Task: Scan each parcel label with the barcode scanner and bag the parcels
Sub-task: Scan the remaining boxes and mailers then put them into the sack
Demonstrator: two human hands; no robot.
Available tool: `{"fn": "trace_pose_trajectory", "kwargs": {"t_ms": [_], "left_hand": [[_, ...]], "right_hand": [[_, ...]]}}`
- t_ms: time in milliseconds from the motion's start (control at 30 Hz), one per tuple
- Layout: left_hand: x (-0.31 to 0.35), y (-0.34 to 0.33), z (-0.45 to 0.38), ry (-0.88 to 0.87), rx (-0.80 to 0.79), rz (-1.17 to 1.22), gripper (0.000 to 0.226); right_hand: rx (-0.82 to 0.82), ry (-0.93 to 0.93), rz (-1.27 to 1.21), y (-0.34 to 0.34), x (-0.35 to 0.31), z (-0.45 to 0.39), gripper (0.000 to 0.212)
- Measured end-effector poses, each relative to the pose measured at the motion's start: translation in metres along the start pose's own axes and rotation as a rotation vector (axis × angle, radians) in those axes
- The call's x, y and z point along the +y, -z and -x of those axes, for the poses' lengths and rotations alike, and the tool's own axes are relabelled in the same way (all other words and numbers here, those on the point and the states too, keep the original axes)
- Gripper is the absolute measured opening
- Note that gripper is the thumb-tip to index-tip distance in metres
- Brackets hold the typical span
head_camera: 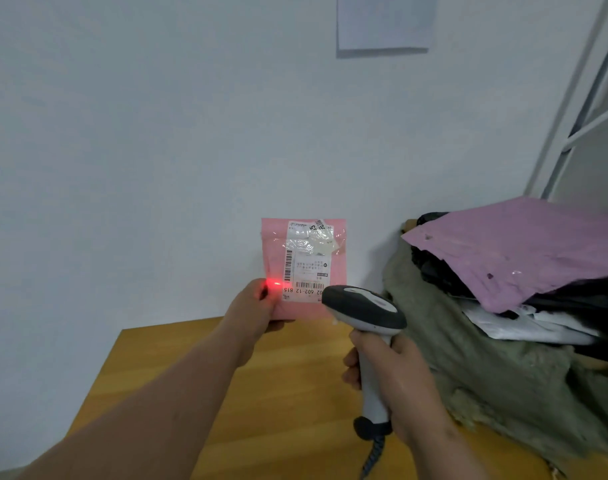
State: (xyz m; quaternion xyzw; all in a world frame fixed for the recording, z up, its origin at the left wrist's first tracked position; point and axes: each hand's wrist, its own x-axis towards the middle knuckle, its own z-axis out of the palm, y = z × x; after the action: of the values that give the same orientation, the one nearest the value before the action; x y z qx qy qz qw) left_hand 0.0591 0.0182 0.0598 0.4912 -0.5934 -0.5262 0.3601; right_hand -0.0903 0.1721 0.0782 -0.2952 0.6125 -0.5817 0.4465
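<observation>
Above the wooden worktop (pixel 191 393), the left hand (pixel 257 310) has its grip pinched on the lower left corner of the pink parcel (pixel 304 268), while at its 5 o'clock the right hand (pixel 396 379) has its grip wrapped round the barcode scanner (pixel 364 306), whose red light falls at the label (pixel 307 261)'s 8 o'clock corner.

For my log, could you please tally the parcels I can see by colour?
Pink: 1, the parcel held in the left hand
Purple: 1, the mailer topping the sack
White: at least 1, the mailer beneath
Total: 3 clearly distinguishable
</observation>
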Motion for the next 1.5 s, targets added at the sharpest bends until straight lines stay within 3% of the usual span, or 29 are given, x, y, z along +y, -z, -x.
{"fn": "trace_pose_trajectory", "kwargs": {"t_ms": [500,767,967,1033,1167,1233,1367,1500], "left_hand": [[0.037,-0.049,0.016,-0.071,-0.051,-0.033,0.020],[0.108,-0.134,-0.001,-0.525,0.141,-0.346,0.026],[0.157,-0.236,-0.036,-0.818,0.161,-0.700,0.036],[0.161,-0.275,-0.052,-0.801,0.090,-0.831,0.042],[0.157,-0.338,-0.068,-0.612,-0.234,-1.307,0.058],[0.150,-0.350,-0.067,-0.541,-0.353,-1.431,0.062],[0.141,-0.336,-0.062,-0.483,-0.375,-1.209,0.050],[0.134,-0.288,-0.058,-0.449,-0.167,-1.072,0.046]], "right_hand": [[0.076,0.043,-0.051,0.052,-0.013,0.011,0.014],[0.106,0.061,-0.127,0.117,-0.027,-0.006,0.016],[0.228,0.112,-0.194,0.201,-0.052,-0.028,0.017],[0.252,0.132,-0.218,0.229,-0.058,-0.036,0.019],[0.245,0.131,-0.226,0.268,-0.059,-0.049,0.016],[0.226,0.113,-0.187,0.278,-0.054,-0.054,0.014],[0.185,0.083,-0.182,0.276,-0.049,-0.060,0.014],[0.098,0.055,-0.107,0.247,-0.050,-0.065,0.012]]}}
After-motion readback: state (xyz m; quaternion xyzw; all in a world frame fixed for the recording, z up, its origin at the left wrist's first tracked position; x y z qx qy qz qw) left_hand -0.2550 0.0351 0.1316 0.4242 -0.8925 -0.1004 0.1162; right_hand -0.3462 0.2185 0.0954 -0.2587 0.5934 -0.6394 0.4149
